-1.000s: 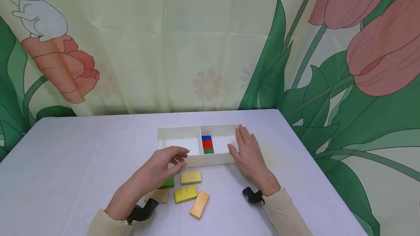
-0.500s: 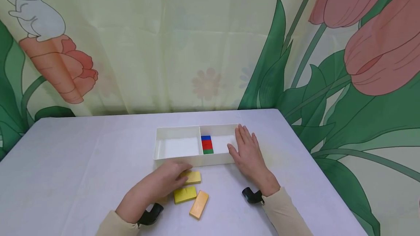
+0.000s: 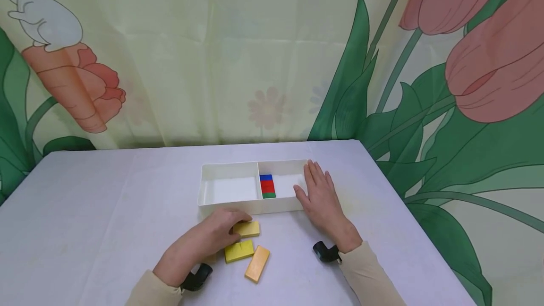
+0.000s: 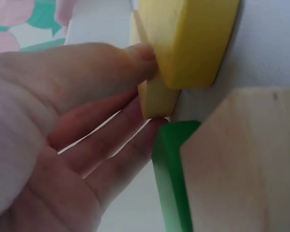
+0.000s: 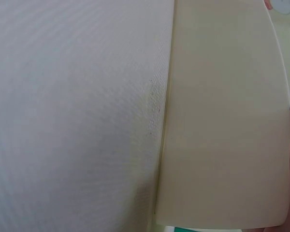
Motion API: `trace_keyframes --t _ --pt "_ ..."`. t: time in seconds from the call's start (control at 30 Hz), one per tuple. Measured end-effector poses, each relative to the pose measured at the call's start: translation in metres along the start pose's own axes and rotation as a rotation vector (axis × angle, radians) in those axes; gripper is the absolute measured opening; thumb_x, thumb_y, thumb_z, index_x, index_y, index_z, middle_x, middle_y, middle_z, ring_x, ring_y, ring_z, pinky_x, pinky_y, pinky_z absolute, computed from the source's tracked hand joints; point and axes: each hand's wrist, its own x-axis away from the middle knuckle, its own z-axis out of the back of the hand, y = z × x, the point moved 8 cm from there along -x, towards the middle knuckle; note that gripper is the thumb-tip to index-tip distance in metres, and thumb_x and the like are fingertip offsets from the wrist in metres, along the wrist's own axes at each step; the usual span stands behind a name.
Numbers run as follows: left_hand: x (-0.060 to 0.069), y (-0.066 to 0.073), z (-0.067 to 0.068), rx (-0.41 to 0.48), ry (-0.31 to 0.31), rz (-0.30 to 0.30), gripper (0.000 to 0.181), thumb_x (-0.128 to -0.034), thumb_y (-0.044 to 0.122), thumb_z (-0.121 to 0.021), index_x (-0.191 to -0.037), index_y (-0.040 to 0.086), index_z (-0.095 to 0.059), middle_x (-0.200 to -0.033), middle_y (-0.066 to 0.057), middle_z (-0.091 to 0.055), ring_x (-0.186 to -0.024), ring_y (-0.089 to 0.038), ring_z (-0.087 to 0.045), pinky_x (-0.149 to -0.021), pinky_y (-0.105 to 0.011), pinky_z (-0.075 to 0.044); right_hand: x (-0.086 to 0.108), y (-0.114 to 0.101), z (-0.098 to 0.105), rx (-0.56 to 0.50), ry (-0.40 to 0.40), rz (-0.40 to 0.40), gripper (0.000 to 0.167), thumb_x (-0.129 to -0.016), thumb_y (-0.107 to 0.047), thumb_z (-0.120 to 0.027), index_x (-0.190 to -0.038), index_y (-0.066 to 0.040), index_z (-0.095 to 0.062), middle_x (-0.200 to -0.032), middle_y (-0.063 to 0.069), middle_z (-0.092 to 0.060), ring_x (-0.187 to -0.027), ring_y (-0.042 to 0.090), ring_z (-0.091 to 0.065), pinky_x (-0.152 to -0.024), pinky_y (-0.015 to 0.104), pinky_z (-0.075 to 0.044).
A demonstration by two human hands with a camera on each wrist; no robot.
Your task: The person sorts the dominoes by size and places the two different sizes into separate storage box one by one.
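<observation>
My left hand pinches the left part of a pale yellow block, thumb on the near side and fingers on the far side. In the left wrist view, that block lies between thumb and fingers; a brighter yellow block is close to the thumb, and a green block is by the fingertips. My right hand rests with extended fingers against the right end of a white two-compartment tray; the right wrist view shows the tray's wall.
Blue, red and green pieces stand in a row beside the divider, in the tray's right compartment. An orange-toned wooden block lies nearest the table's front. A plain wooden block is largely hidden under my left arm in the head view.
My left hand has moved down and right from above the tray's front wall to the pale yellow block and closed on it. The right hand has stayed at the tray's end.
</observation>
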Motion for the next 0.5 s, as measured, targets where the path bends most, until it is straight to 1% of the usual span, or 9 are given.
trace_keyframes --t 0.17,0.4,0.5 --pt "-0.0024 0.0004 -0.0026 0.001 0.002 0.016 0.035 -0.0801 0.004 -0.080 -0.114 0.005 -0.070 -0.109 -0.004 -0.072 -0.097 -0.018 -0.064 -0.085 -0.034 -0.057 -0.0002 0.0003 0.0005 -0.010 0.001 0.002 0.073 -0.102 -0.042 -0.045 -0.155 0.002 -0.022 -0.165 0.016 -0.018 -0.154 0.035 -0.015 -0.124 0.058 -0.010" --pt "-0.0058 0.0003 -0.0053 0.018 0.016 0.082 0.034 -0.0795 0.007 -0.081 -0.111 0.003 -0.071 -0.105 -0.005 -0.072 -0.096 -0.020 -0.063 -0.085 -0.037 -0.056 -0.0012 -0.0008 0.0021 -0.011 0.005 0.004 0.073 -0.102 -0.042 -0.045 -0.155 0.003 -0.023 -0.165 0.016 -0.019 -0.153 0.035 -0.015 -0.124 0.058 -0.012" --pt "-0.0068 -0.0003 -0.0072 0.022 0.015 0.108 0.033 -0.0796 0.008 -0.082 -0.111 0.004 -0.072 -0.105 -0.005 -0.072 -0.095 -0.019 -0.063 -0.083 -0.035 -0.057 -0.0016 -0.0002 0.0007 -0.015 -0.001 0.002 0.073 -0.102 -0.042 -0.046 -0.155 0.003 -0.023 -0.165 0.017 -0.019 -0.153 0.036 -0.015 -0.124 0.058 -0.011"
